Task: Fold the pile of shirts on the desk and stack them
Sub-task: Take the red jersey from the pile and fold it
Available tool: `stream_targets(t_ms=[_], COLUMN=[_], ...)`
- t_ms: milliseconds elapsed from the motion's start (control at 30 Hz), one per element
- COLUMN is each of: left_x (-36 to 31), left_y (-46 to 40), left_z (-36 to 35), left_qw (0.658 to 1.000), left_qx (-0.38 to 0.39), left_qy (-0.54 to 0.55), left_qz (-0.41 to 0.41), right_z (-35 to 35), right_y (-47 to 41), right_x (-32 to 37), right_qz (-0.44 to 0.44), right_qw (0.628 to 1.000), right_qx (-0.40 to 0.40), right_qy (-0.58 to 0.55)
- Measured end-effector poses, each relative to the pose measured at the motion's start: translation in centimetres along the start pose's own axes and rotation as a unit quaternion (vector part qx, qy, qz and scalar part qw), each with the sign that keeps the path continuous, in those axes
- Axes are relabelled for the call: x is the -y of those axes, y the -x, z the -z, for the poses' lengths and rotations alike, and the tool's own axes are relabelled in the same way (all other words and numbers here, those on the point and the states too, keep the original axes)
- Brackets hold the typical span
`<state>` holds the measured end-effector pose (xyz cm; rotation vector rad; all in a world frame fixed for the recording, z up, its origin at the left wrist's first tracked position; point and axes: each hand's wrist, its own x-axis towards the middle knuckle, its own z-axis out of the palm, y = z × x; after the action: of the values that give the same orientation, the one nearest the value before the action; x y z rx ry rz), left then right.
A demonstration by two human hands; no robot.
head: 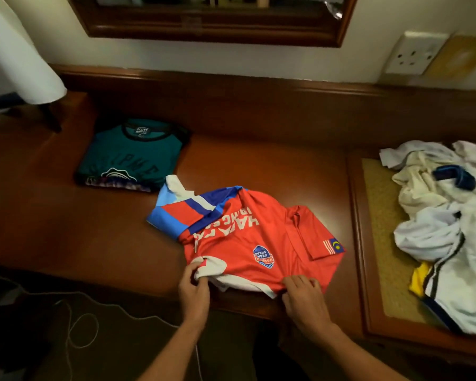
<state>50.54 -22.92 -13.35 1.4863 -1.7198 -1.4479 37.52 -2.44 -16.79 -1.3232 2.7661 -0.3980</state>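
Both hands' fingers (pixel 201 281) pinch the red jersey (pixel 248 237) with its "HARAPAN" badge; teal shirt (pixel 129 155) labelled "bum".

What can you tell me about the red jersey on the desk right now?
The red jersey looks like smooth sports fabric, with white lettering, a blue round badge, blue and white bands at one shoulder and a small flag patch on a sleeve. It lies partly folded and rumpled at the desk's near edge. The left hand grips its white collar end; the right hand pinches the near hem.
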Motion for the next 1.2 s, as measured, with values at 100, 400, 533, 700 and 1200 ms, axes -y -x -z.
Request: stream_targets(t_ms=[100, 400, 533, 700, 1200], left_x=[-1.0, 5.7, 13.5, 16.9, 8.2], left_y=[1.1, 4.3, 4.9, 6.6, 4.6], left_z=[2.0, 14.6, 22.5, 26.0, 25.6], left_qw=[0.992, 0.947, 0.82, 0.815, 0.859], left_qx=[-0.004, 0.287, 0.434, 0.398, 0.32], left_qy=[0.119, -0.093, -0.351, -0.4, -0.341], left_qz=[0.032, -0.114, -0.123, -0.132, -0.206], right_z=[0.0, -2.4, -3.0, -1.6, 5.1], right_y=[2.8, 15.2, 21.2, 23.2, 19.6], right_x=[2.6, 12.2, 14.0, 15.8, 11.0], right_qz=[-0.063, -0.242, -0.25, -0.249, -0.268], right_qw=[0.998, 0.934, 0.887, 0.902, 0.937], right_qx=[-0.017, 0.201, 0.319, 0.287, 0.068], right_qy=[-0.003, -0.167, -0.219, -0.207, -0.212])
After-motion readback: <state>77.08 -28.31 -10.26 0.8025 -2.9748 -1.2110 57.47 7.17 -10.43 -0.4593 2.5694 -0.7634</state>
